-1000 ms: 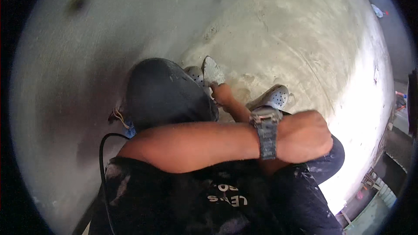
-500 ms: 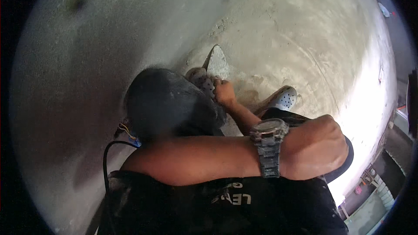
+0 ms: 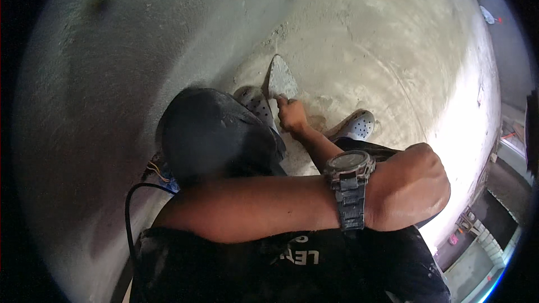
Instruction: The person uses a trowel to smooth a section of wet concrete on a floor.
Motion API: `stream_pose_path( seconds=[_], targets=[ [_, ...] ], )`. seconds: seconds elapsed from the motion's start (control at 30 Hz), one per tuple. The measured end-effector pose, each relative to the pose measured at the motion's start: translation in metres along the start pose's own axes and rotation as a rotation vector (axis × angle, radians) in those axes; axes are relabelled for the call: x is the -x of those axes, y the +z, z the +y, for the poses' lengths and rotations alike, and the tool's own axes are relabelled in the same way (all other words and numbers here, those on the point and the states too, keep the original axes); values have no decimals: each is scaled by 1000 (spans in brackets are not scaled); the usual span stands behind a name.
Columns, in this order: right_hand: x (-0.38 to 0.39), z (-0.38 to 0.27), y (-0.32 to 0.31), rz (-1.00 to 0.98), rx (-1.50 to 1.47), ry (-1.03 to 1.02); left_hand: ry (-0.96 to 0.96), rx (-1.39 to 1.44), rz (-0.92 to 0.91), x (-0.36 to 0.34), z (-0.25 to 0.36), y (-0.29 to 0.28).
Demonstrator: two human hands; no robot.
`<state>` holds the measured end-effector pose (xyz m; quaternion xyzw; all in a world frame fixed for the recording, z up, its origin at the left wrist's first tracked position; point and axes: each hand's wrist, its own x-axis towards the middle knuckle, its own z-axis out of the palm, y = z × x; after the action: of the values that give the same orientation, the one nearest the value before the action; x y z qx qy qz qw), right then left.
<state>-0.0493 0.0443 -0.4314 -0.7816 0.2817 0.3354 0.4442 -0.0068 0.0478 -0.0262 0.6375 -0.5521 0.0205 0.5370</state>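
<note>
A pointing trowel (image 3: 282, 78) with a leaf-shaped blade coated in pale grey mortar is low at the floor, its tip pointing away from me. My right hand (image 3: 292, 115) is closed around its handle, beside my left clog. Across my body lies my left forearm, a dark chunky watch (image 3: 349, 191) on its wrist. At the right, my left hand (image 3: 407, 191) is bent down over my right knee area, knuckles outward. Its fingers are hidden beneath it.
Smooth damp-looking mortar (image 3: 382, 50) covers the floor, meeting a rough grey wall (image 3: 112, 78) on the left. My grey clogs (image 3: 359, 125) stand on the floor. A black cable (image 3: 128, 213) hangs at lower left. Pale blocks (image 3: 489, 244) lie at far right.
The view has shifted slightly. My right hand and the trowel have moved only a little, with the blade tip still near the wall's foot. My left arm stays folded across.
</note>
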Motion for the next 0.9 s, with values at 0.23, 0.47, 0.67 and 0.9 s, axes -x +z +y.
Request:
stream_pose_path(
  seconds=[0.23,0.47,0.67,0.9],
  targets=[
    [-118,-22,-55,-69,-39,-507,29,103,-64,-4,-3,4],
    [21,-44,-6,102,263,-335,-36,-30,119,11,-15,-19],
    [-76,19,-50,-372,-348,-414,13,86,-112,-9,-12,-9],
    [4,-81,-140,191,-280,73,-46,42,41,6,-14,-12]
  ],
)
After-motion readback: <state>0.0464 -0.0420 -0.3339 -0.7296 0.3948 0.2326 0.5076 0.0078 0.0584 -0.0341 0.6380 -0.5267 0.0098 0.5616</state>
